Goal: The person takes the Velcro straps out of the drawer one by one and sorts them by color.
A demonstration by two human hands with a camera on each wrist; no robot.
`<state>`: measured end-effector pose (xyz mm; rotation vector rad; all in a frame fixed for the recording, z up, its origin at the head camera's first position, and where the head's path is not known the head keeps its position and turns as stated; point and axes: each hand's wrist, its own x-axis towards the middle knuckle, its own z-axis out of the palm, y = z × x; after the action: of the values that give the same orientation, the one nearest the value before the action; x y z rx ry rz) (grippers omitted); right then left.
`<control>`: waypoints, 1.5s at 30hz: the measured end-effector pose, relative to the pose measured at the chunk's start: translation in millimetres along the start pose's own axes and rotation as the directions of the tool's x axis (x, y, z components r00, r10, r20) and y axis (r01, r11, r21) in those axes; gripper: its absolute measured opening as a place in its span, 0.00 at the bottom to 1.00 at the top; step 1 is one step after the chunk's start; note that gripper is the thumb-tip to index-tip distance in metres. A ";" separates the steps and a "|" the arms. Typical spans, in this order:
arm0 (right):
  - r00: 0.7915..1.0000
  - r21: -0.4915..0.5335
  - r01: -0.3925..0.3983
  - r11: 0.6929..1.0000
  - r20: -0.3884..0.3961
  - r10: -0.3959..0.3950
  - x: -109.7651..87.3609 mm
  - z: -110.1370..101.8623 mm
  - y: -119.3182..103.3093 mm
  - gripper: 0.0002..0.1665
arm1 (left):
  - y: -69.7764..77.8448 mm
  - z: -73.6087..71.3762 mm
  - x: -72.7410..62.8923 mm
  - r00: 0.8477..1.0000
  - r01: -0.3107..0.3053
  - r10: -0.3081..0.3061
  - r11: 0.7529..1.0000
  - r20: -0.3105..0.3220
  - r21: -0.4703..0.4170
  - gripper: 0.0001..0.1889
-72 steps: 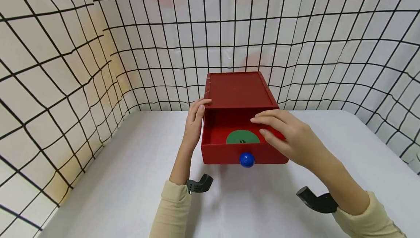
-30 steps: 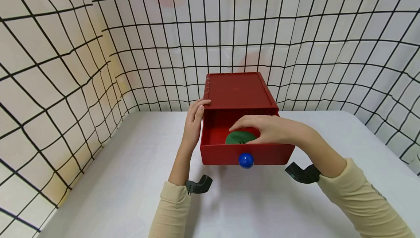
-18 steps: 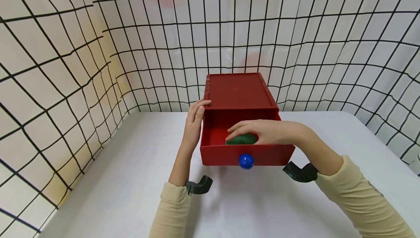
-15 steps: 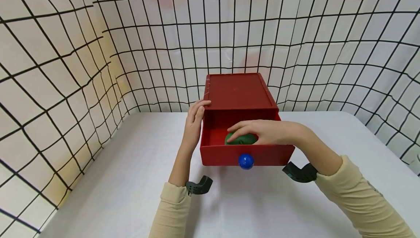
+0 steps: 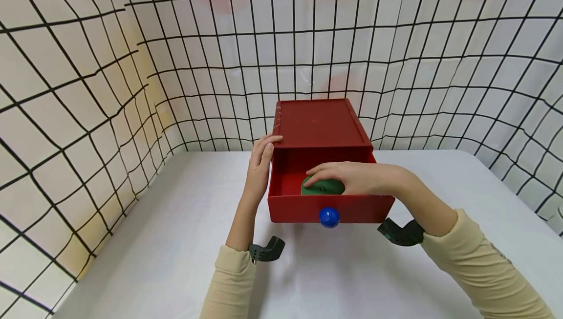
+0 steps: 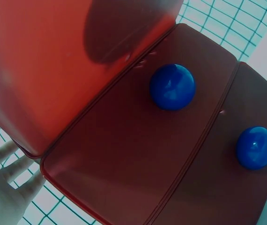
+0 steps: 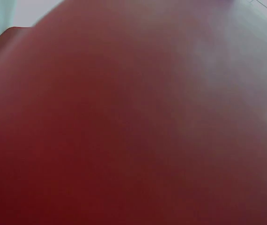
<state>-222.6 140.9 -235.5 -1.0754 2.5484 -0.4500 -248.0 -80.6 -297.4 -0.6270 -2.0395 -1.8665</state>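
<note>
A red drawer unit [image 5: 318, 126] stands on the table, its top drawer [image 5: 292, 209] pulled out by the blue knob side. Inside lies a round green piece [image 5: 323, 189] with a small dark mark at its middle; its exact kind is unclear. My right hand [image 5: 365, 177] reaches over the drawer's right side and grips the green piece from above, thumb tip hidden behind the drawer front. My left hand [image 5: 259, 170] rests along the unit's left side, fingertips on its top edge; its fingers [image 6: 14, 171] also show in the left wrist view. The right wrist view is mostly blurred red.
Two lower drawers [image 6: 110, 150] with blue knobs [image 6: 172, 87] are pushed in below, seen in the left wrist view. A white tabletop [image 5: 167, 241] surrounds the unit. Black grid netting [image 5: 246, 79] over white sheeting stands behind and at the sides.
My right hand has moved from above the drawer's right edge down and left onto the green piece, which shifts and tilts slightly under the fingers. My left hand stays put.
</note>
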 end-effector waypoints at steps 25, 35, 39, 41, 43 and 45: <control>0.984 -0.072 0.044 0.996 -0.170 -0.056 -13.3 -3.2 2.4 0.23 | 1.9 1.8 0.6 1.000 -0.021 0.021 1.000 0.001 0.002 0.18; 0.956 -0.036 0.038 0.999 -0.288 -0.047 -27.5 -5.1 7.2 0.24 | 1.4 0.9 0.3 1.000 -0.020 0.021 1.000 -0.007 0.004 0.18; 0.936 -0.023 0.053 0.998 -0.347 -0.058 -33.8 -6.7 6.6 0.23 | 1.0 0.5 0.0 1.000 -0.016 0.016 1.000 -0.009 0.002 0.18; 0.926 -0.017 0.053 0.998 -0.372 -0.056 -37.1 -7.0 6.9 0.23 | 0.4 0.1 0.0 1.000 -0.013 0.013 1.000 -0.009 0.000 0.18; 0.916 -0.020 0.052 0.998 -0.397 -0.056 -39.9 -6.8 7.0 0.23 | 0.1 -0.3 0.3 1.000 -0.013 0.013 1.000 -0.008 -0.001 0.18; 0.907 -0.026 0.046 0.999 -0.417 -0.053 -42.0 -5.7 7.9 0.23 | -0.1 -0.7 0.4 1.000 -0.015 0.015 1.000 -0.009 -0.002 0.18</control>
<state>-202.4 177.8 -226.0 -1.1547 2.8997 -0.7469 -248.5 -81.3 -297.2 -0.6313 -2.0220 -1.8603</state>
